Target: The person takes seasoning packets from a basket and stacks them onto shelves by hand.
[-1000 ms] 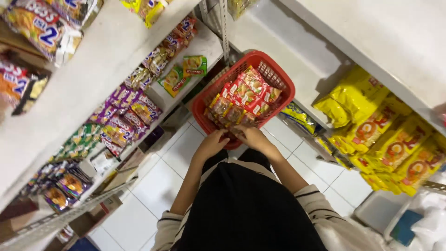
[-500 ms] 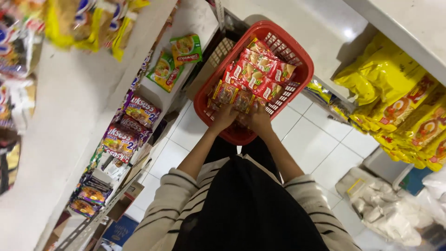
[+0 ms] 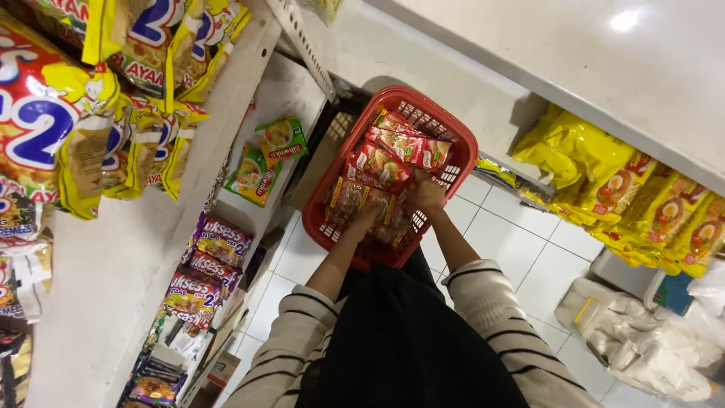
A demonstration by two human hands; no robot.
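Observation:
A red plastic basket (image 3: 461, 143) sits on the tiled floor between two shelves, filled with several red and orange noodle packets (image 3: 393, 151). Both of my hands reach down into it. My left hand (image 3: 368, 217) rests on the packets near the basket's near edge. My right hand (image 3: 428, 195) grips a packet toward the right side of the pile. Both arms wear sleeves with dark stripes on cream.
White shelving on the left holds yellow and purple noodle packets (image 3: 215, 249) and two green ones (image 3: 268, 155). The right shelf (image 3: 574, 60) carries yellow packets (image 3: 627, 189). White plastic bags (image 3: 642, 340) lie on the floor at right.
My head has leaned closer and the view has shifted. My hands moved from the basket's near rim deeper onto the packets inside.

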